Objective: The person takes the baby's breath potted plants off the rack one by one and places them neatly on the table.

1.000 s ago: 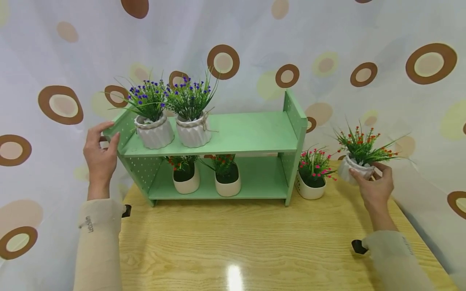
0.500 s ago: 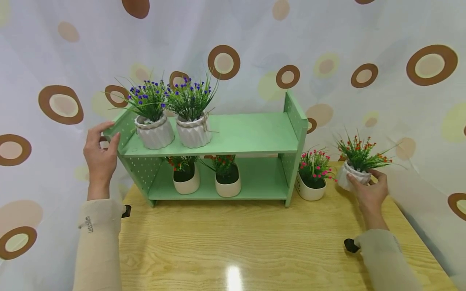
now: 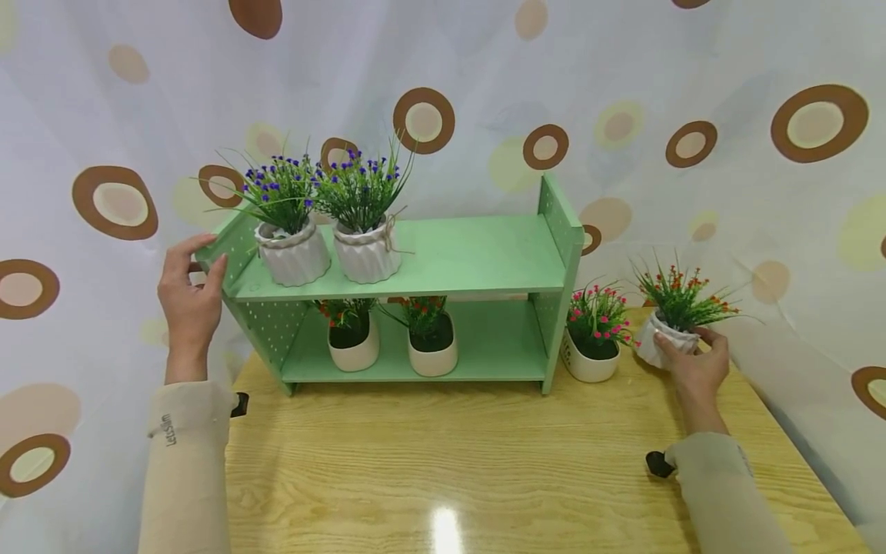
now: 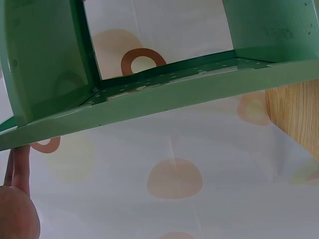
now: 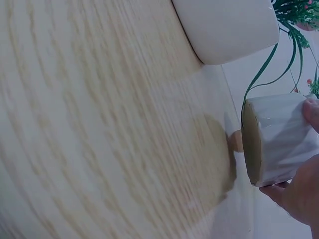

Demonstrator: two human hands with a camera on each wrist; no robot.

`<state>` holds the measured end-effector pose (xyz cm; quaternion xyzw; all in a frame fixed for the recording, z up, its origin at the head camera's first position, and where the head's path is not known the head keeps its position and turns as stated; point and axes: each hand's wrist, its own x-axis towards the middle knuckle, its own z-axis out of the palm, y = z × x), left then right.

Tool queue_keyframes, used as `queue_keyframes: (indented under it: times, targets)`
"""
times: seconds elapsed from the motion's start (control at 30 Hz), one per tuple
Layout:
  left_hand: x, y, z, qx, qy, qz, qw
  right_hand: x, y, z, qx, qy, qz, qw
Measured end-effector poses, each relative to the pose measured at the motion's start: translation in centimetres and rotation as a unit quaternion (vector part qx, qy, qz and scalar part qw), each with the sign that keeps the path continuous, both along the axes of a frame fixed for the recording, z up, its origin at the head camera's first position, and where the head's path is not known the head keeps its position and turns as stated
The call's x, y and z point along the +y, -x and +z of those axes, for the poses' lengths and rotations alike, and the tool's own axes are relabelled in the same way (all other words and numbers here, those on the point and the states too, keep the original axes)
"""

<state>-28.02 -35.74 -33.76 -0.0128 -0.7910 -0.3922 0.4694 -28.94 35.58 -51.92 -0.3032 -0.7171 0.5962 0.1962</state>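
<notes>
My right hand (image 3: 701,372) grips a white fluted pot with an orange-red flowered artificial plant (image 3: 681,298), at the right of the head view. In the right wrist view the underside of this pot (image 5: 284,139) shows, with a shadow on the table apart from it. My left hand (image 3: 190,296) holds the front upper corner of the left side panel of a green two-tier shelf (image 3: 484,250), thumb and fingers at its edge. Two white pots with purple flowers (image 3: 294,258) stand on the upper tier. Two cream pots with red flowers (image 3: 432,358) stand on the lower tier.
A cream pot with pink flowers (image 3: 593,362) stands on the wooden table (image 3: 415,462), just right of the shelf and left of the held plant. A white curtain (image 3: 471,54) printed with brown rings hangs behind.
My right hand has moved left and down a little with the potted plant, closer to the pink-flowered pot. My left hand stays on the shelf's side panel.
</notes>
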Motion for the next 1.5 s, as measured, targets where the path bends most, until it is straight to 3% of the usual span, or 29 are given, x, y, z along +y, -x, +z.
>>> queue_keyframes:
  times: [0.4,0.57,0.67,0.77,0.83,0.9,1.0,1.07,1.23,1.5]
  targets:
    - [0.0,-0.2,0.1,-0.003,0.003,-0.007,1.0000,0.1,-0.2,-0.3,0.000,0.036,-0.001,0.9994]
    - [1.0,-0.6,0.6,0.001,0.000,-0.003,1.0000,0.1,-0.2,-0.5,0.005,0.051,0.001,0.9987]
    - [1.8,-1.3,1.1,0.004,-0.003,-0.002,1.0000,0.0,-0.1,-0.5,0.016,0.069,-0.002,0.9975]
    - [2.2,-1.7,1.5,0.007,-0.004,-0.002,1.0000,-0.1,0.1,-0.4,0.051,0.128,-0.002,0.9904]
    - [2.2,-1.7,1.5,0.008,-0.004,-0.003,1.0000,0.0,0.2,-0.4,0.050,0.130,0.001,0.9902]
    - [2.0,-1.5,1.5,0.008,-0.003,-0.002,1.0000,0.0,0.1,-0.4,0.043,0.123,0.007,0.9915]
    - [1.6,-1.2,1.3,0.005,-0.004,0.001,1.0000,0.1,0.0,-0.6,0.011,0.058,0.017,0.9981]
    - [1.6,-1.2,1.3,0.003,-0.003,0.002,1.0000,0.0,-0.1,-0.7,0.008,0.046,0.021,0.9987]
    - [1.6,-1.2,1.2,-0.003,-0.001,0.005,1.0000,0.0,-0.3,-0.9,0.004,0.038,0.026,0.9990]
    - [0.2,-0.3,0.2,-0.013,0.002,0.004,0.9999,0.0,-0.3,-1.1,0.003,0.025,0.028,0.9993]
